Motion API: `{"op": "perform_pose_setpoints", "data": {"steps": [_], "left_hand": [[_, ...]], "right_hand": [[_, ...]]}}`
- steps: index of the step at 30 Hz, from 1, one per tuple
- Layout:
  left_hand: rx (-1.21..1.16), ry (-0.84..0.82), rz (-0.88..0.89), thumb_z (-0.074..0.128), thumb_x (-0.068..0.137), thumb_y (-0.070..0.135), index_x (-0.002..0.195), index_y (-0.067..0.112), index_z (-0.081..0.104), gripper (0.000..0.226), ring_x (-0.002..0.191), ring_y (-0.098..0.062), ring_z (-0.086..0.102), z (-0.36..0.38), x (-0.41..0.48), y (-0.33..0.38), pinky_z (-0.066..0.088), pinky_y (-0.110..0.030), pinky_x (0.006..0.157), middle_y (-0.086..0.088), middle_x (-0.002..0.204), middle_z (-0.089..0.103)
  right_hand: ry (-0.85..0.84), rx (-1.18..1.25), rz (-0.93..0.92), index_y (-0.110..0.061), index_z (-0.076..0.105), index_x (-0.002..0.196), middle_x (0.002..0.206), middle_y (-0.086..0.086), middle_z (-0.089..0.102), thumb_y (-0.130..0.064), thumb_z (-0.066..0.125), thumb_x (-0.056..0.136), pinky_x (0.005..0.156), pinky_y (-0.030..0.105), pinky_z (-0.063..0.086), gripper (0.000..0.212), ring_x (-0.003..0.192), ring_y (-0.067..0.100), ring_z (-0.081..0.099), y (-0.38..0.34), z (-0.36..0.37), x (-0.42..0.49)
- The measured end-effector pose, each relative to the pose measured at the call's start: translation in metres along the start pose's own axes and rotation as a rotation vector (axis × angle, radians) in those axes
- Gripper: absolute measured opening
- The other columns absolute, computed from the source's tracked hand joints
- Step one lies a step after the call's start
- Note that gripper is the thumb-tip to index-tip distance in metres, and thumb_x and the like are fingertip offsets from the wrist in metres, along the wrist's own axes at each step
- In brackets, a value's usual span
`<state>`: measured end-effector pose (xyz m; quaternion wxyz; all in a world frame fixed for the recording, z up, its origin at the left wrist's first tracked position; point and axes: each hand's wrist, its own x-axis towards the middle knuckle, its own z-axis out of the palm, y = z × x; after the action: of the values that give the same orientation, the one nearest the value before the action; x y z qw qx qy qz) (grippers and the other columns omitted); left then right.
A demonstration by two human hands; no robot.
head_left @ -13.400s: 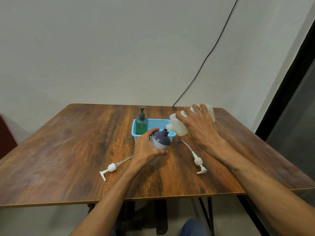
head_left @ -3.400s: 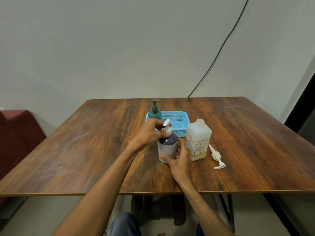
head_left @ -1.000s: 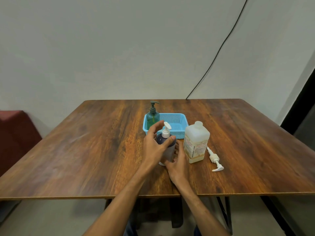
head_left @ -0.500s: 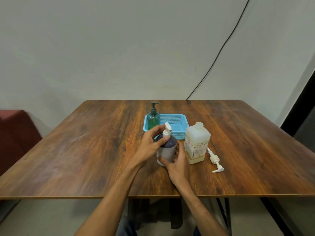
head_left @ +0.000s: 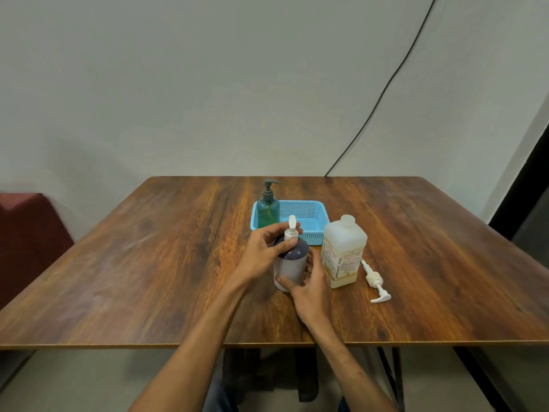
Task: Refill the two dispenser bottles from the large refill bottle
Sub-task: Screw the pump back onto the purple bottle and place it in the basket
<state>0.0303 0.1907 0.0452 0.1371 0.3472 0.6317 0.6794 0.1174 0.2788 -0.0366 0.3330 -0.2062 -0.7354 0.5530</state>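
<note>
A purple-topped dispenser bottle (head_left: 292,264) stands upright near the middle of the wooden table (head_left: 148,263), with a white pump head (head_left: 291,230) set in its neck. My left hand (head_left: 264,251) pinches the collar of that pump. My right hand (head_left: 310,288) grips the bottle's lower body from the front. Just to the right stands the large translucent refill bottle (head_left: 344,252), capless, with pale liquid low inside. A green dispenser bottle (head_left: 268,207) with its pump on stands in the left end of a blue basket (head_left: 309,214).
A second loose white pump (head_left: 375,282) lies on the table right of the refill bottle. A black cable (head_left: 383,90) runs down the wall behind. A dark red seat (head_left: 26,233) sits at the far left beyond the table.
My left hand's fingers have shifted round the pump collar on the purple bottle between frames. My right hand keeps its hold on the bottle's base. Earlier the refill bottle was set down upright.
</note>
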Motion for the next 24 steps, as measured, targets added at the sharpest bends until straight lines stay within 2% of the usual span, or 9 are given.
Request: {"op": "perform_pose_setpoints", "data": {"steps": [3, 5, 7, 10, 13, 16, 19, 21, 24], "left_hand": [[0.037, -0.064, 0.007, 0.074, 0.086, 0.008, 0.134, 0.014, 0.059, 0.051, 0.124, -0.010, 0.059, -0.010, 0.000, -0.002, 0.051, -0.026, 0.099, 0.005, 0.130, 0.065], [0.147, 0.055, 0.063, 0.083, 0.078, 0.024, 0.134, 0.025, 0.058, 0.062, 0.125, -0.006, 0.057, -0.005, -0.002, -0.006, 0.052, -0.029, 0.100, 0.012, 0.132, 0.064], [0.220, 0.191, 0.109, 0.087, 0.071, 0.031, 0.130, 0.026, 0.060, 0.065, 0.118, -0.003, 0.061, 0.006, -0.005, -0.009, 0.054, -0.028, 0.096, 0.013, 0.124, 0.066], [0.276, 0.318, 0.186, 0.088, 0.072, 0.024, 0.117, 0.027, 0.062, 0.052, 0.104, 0.003, 0.065, 0.023, -0.011, -0.011, 0.056, -0.021, 0.087, 0.020, 0.108, 0.067], [0.320, 0.406, 0.229, 0.081, 0.081, 0.017, 0.109, 0.026, 0.069, 0.032, 0.096, 0.005, 0.067, 0.030, -0.013, -0.009, 0.059, -0.025, 0.082, 0.019, 0.100, 0.069], [0.338, 0.360, 0.201, 0.075, 0.086, 0.014, 0.109, 0.017, 0.074, 0.023, 0.092, 0.000, 0.069, 0.025, -0.010, -0.010, 0.059, -0.034, 0.082, 0.016, 0.096, 0.073], [0.291, 0.207, 0.142, 0.067, 0.093, 0.016, 0.118, 0.014, 0.070, 0.025, 0.104, -0.006, 0.069, 0.014, -0.005, -0.011, 0.056, -0.043, 0.093, 0.008, 0.109, 0.074], [0.259, 0.148, 0.125, 0.066, 0.094, 0.016, 0.127, 0.014, 0.064, 0.033, 0.114, -0.007, 0.065, 0.011, -0.005, -0.013, 0.055, -0.040, 0.098, 0.006, 0.120, 0.070], [0.236, 0.274, 0.136, 0.075, 0.087, 0.018, 0.126, 0.020, 0.062, 0.041, 0.113, -0.002, 0.064, 0.021, -0.011, -0.009, 0.057, -0.023, 0.090, 0.009, 0.123, 0.067]], "right_hand": [[-0.002, 0.006, -0.001, -0.032, 0.040, 0.145, 0.145, -0.010, 0.052, -0.021, 0.089, 0.074, 0.109, 0.043, 0.048, 0.087, 0.135, 0.012, 0.048, 0.001, 0.000, 0.000], [-0.008, 0.016, -0.005, -0.036, 0.041, 0.143, 0.142, -0.011, 0.054, -0.021, 0.088, 0.075, 0.105, 0.043, 0.051, 0.085, 0.132, 0.010, 0.051, 0.001, -0.001, 0.000], [-0.016, 0.028, -0.010, -0.043, 0.041, 0.140, 0.138, -0.012, 0.057, -0.020, 0.087, 0.076, 0.101, 0.041, 0.054, 0.082, 0.129, 0.010, 0.054, 0.001, -0.002, 0.000], [0.008, 0.003, -0.036, -0.062, 0.038, 0.130, 0.138, -0.011, 0.057, -0.015, 0.085, 0.077, 0.102, 0.038, 0.054, 0.085, 0.130, 0.010, 0.054, 0.001, -0.002, -0.001], [0.014, -0.015, -0.050, -0.062, 0.038, 0.128, 0.137, -0.013, 0.058, -0.014, 0.084, 0.077, 0.102, 0.038, 0.054, 0.084, 0.128, 0.007, 0.054, 0.001, -0.001, 0.000], [-0.014, 0.027, -0.039, -0.050, 0.044, 0.133, 0.137, -0.012, 0.058, -0.022, 0.086, 0.074, 0.101, 0.043, 0.054, 0.077, 0.129, 0.009, 0.055, 0.002, -0.003, 0.001], [-0.017, 0.036, -0.046, -0.042, 0.045, 0.137, 0.138, -0.013, 0.058, -0.027, 0.088, 0.073, 0.101, 0.043, 0.054, 0.078, 0.130, 0.009, 0.054, 0.002, -0.001, 0.002], [-0.012, 0.041, -0.049, -0.040, 0.045, 0.138, 0.138, -0.013, 0.058, -0.029, 0.089, 0.073, 0.101, 0.042, 0.054, 0.079, 0.129, 0.009, 0.054, 0.002, -0.001, 0.001], [-0.018, 0.046, -0.041, -0.045, 0.044, 0.136, 0.137, -0.013, 0.057, -0.022, 0.088, 0.074, 0.101, 0.037, 0.054, 0.079, 0.130, 0.010, 0.054, 0.003, -0.001, 0.000]]}}
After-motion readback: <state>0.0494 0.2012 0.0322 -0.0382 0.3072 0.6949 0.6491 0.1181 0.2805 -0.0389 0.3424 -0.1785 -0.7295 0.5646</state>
